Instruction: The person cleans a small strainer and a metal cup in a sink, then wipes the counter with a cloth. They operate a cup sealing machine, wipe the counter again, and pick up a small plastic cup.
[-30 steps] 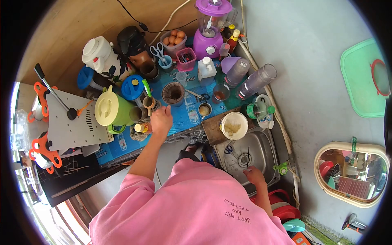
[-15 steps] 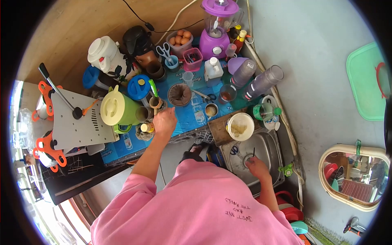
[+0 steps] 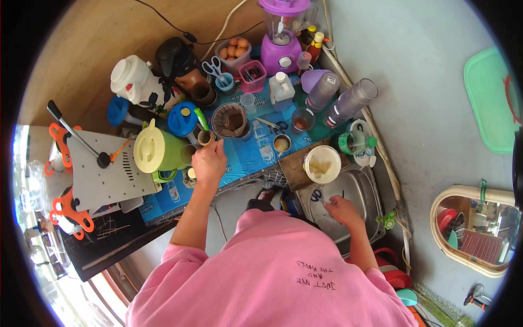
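My left hand is closed at the front of the blue-covered table, just below a small brown cup with a green-handled tool in it. What its fingers hold, if anything, is hidden. Right of that cup stands a clear container with brown material inside. My right hand is over the metal sink, fingers pressed together on something I cannot make out. A thin dark item shows above it, and blue-handled scissors lie in the sink. A white tub sits on a wooden board at the sink's edge.
A sealing machine and a lime-green pitcher stand left. Behind are a white thermos, eggs in a tub and a purple blender. Stacked plastic cups and a green bottle are right.
The view has shifted slightly. My left hand has moved a little left, against the small brown cup. My right hand has come up and turned left. The brown material in the clear container looks folded differently.
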Demonstrator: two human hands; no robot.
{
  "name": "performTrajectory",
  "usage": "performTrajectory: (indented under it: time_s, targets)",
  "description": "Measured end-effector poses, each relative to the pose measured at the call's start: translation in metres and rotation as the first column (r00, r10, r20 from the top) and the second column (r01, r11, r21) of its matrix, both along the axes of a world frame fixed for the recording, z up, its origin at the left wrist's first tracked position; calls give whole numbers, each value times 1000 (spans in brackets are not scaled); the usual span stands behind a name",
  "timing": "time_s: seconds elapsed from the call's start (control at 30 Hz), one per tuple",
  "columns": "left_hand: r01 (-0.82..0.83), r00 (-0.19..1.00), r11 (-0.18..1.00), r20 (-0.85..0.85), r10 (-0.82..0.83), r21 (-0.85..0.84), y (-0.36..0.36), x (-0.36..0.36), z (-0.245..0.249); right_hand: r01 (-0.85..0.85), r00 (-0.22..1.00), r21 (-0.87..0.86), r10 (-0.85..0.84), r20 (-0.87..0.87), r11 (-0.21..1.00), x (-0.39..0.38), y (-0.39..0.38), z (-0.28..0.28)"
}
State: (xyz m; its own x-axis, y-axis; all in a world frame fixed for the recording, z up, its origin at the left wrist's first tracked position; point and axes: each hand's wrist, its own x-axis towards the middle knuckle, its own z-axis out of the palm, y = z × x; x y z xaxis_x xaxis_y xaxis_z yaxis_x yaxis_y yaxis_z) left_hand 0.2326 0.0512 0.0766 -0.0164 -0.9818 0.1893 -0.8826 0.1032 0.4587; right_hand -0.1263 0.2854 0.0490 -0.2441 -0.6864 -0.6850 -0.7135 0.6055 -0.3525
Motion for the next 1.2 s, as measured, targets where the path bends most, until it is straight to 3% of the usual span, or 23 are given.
performTrajectory:
  time_s: [0.2,0.67,0.8,0.9,0.97,1.0,1.07,1.13,1.2]
  targets:
    - [16,1000,1000,9,-16,16,-6,3,23,41,998,115,-45,38,993,10,-19,13]
    - [65,994,993,78,-73,99,-15,13,43,14,998,29,-16,58,999,12,-42,15]
    - [81,994,990,68,-89,115,-12,13,59,50,998,-6,-49,24,999,9,-28,27]
    - [136,988,989,67,-140,64,-8,14,89,183,983,-70,-182,14,981,-10,-1,47]
    - [192,980,950,-100,-172,248,-4,10,122,364,911,-360,-409,-56,859,-34,35,59]
    - [251,966,924,-138,-219,287,0,4,143,400,891,-359,-450,-65,843,-45,54,66]
    - [408,910,850,-229,-347,333,11,-16,175,333,721,-578,-596,-352,745,-65,95,76]
    - [563,824,751,-295,-483,344,26,-46,192,1,554,-618,-515,-654,786,-87,131,77]
    - [764,643,543,-466,-607,347,50,-91,199,183,445,-527,-548,-709,830,-97,154,60]
